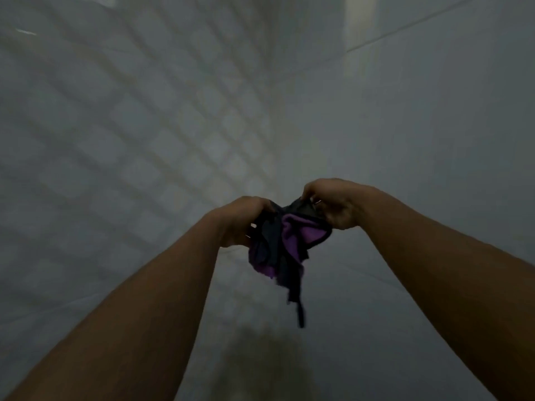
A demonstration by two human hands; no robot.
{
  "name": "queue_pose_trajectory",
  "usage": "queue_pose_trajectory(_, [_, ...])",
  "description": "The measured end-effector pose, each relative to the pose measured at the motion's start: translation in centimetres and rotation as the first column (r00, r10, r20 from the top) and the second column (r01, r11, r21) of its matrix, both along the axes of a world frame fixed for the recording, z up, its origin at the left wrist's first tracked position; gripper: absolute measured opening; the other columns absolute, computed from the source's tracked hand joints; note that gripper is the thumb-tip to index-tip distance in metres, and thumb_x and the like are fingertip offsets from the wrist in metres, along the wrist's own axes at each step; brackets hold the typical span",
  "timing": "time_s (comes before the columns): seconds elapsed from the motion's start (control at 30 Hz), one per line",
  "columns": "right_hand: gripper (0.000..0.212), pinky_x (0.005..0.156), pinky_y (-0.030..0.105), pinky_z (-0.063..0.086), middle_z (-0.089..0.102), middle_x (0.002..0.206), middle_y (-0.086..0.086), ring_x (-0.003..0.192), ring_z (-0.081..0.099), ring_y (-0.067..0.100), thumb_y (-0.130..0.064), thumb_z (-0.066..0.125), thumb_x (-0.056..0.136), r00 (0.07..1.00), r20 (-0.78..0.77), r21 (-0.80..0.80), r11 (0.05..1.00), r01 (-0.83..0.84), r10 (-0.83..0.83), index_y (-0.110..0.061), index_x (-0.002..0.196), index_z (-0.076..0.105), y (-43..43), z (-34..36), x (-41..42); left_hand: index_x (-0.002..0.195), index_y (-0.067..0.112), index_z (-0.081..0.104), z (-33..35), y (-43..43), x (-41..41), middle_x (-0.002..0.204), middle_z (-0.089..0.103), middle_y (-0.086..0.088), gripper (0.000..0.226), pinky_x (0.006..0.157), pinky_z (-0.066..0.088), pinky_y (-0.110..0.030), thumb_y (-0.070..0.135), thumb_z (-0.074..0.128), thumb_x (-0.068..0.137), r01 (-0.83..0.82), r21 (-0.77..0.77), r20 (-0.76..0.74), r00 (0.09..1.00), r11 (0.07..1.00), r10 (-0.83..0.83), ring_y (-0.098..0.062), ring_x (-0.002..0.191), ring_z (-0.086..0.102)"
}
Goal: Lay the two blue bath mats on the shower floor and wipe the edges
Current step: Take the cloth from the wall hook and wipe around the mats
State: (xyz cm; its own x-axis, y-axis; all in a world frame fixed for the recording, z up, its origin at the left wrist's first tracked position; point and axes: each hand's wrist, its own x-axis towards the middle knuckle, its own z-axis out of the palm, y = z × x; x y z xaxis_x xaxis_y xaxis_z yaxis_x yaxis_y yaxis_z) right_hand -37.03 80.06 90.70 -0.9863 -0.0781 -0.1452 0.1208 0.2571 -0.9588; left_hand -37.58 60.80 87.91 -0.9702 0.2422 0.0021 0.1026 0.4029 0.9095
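1. Bath mats, the two blue ones the task names, are nowhere in the head view; only pale, blurred tile [179,117] fills the background, so whether they already lie on the shower floor cannot be told.
2. What is in view is a bunched cloth [285,244], dark with a purple face, held up in front of the person at about the middle of the frame.
3. It is probably the wiping cloth for the edges. It hangs between the two hands with a dark strand trailing down, which suggests it is being gathered, wrung or refolded into a handier pad; that is a judgement, not something seen.
4. Left hand [241,221]: clenched around the left side of the cloth, fingers curled in and the knuckles turned toward the camera, so the grip looks full rather than a pinch.
5. Right hand [333,205]: also closed, pinching the upper right edge of the cloth between thumb and fingertips, with the fabric stretched slightly between the two grips.
6. Both forearms reach forward and converge, keeping the cloth clear of the walls and floor; it touches nothing but the hands.
7. Heavy blur and dim light make any finer detail of the surroundings unreadable.
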Motion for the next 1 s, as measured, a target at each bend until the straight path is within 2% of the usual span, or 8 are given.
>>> queue_pose_trajectory(0.13, [0.035,0.056,0.035,0.06,0.058,0.113,0.022,0.083,0.064,0.034,0.001,0.033,0.089,0.973,0.003,-0.191,0.955,-0.227,0.232,0.002,0.118,0.053,-12.0,-0.8,-2.7,0.091,0.012,0.059,-0.9,-10.0,2.4,0.092,0.057,-0.009,0.017,0.073,0.05,-0.036,0.028,0.052,0.093,-0.135,0.118,0.089,0.988,0.984,0.125,-0.026,0.081,0.057])
queue_pose_trajectory(0.23, [0.031,0.061,0.037,0.061,0.061,0.11,0.02,0.089,0.065,0.028,0.006,0.033,0.098,0.924,-0.05,-0.065,0.922,-0.381,0.378,0.005,0.117,0.057,-19.8,-1.2,-3.4,0.107,0.014,0.067,-0.9,-16.1,4.7,0.108,0.067,-0.008,0.029,0.075,0.056,-0.032,0.036,0.071,0.088,-0.187,0.064,0.063,0.981,0.98,0.183,-0.025,0.096,0.068])
queue_pose_trajectory(0.37, [0.024,0.067,0.035,0.058,0.066,0.109,0.018,0.092,0.067,0.027,-0.002,0.046,0.101,0.844,-0.076,0.031,0.847,-0.531,0.531,0.005,0.119,0.059,-28.0,-1.5,-3.3,0.119,0.013,0.052,-1.8,-22.2,7.2,0.118,0.063,-0.011,0.055,0.085,0.061,-0.041,0.012,0.086,0.076,-0.456,-0.026,-0.052,0.889,0.89,0.454,-0.028,0.103,0.069])
queue_pose_trajectory(0.5, [0.025,0.081,0.04,0.058,0.068,0.107,0.013,0.095,0.066,0.026,-0.011,0.058,0.097,0.692,-0.061,0.073,0.694,-0.716,0.72,-0.005,0.12,0.063,-32.9,-1.9,-2.8,0.11,0.011,0.056,-2.4,-26.1,10.3,0.114,0.061,-0.022,0.021,0.092,0.058,-0.051,-0.001,0.058,0.093,-0.677,-0.054,-0.15,0.732,0.734,0.665,-0.035,0.1,0.066])
queue_pose_trajectory(0.63, [0.056,0.078,0.039,0.049,0.06,0.116,0.005,0.096,0.058,0.02,-0.035,0.08,0.081,0.603,-0.119,0.189,0.614,-0.766,0.789,-0.016,0.129,0.06,-35.8,-2.1,-3.5,0.121,0.009,0.06,-2.1,-27.2,13.5,0.122,0.061,-0.027,0.035,0.099,0.054,-0.054,-0.001,0.039,0.096,-0.741,0.088,-0.041,0.665,0.666,0.745,-0.043,0.107,0.063])
queue_pose_trajectory(0.73, [0.072,0.094,0.047,0.047,0.056,0.131,0.007,0.119,0.054,0.027,-0.052,0.078,0.077,0.456,-0.061,0.183,0.46,-0.869,0.888,-0.021,0.137,0.053,-37.2,-3.3,-4.0,0.124,0.006,0.06,-2.8,-27.2,15.9,0.122,0.064,-0.024,0.04,0.089,0.055,-0.045,0.007,0.038,0.091,-0.779,0.277,0.04,0.594,0.562,0.803,-0.036,0.106,0.064])
queue_pose_trajectory(0.9, [0.042,0.1,0.051,0.05,0.065,0.125,0.012,0.115,0.063,0.031,-0.033,0.071,0.089,0.172,0.031,0.043,0.171,-0.984,0.985,-0.012,0.124,0.063,-40.1,-7.8,-1.2,0.097,-0.001,0.063,-5.5,-26.8,20.4,0.084,0.071,-0.014,0.037,0.065,0.057,-0.03,0.013,0.04,0.071,-0.838,0.414,0.17,0.455,0.356,0.874,-0.025,0.072,0.069])
queue_pose_trajectory(1.0, [0.029,0.081,0.042,0.056,0.068,0.117,0.011,0.103,0.066,0.029,-0.02,0.068,0.092,0.141,-0.046,-0.005,0.141,-0.99,0.989,-0.009,0.119,0.066,-42.4,-9.9,2.2,0.106,0.003,0.056,-7.5,-27.3,24.4,0.096,0.062,-0.017,0.046,0.079,0.051,-0.037,0.026,0.045,0.069,-0.849,0.448,0.251,0.421,0.282,0.871,-0.031,0.086,0.061])
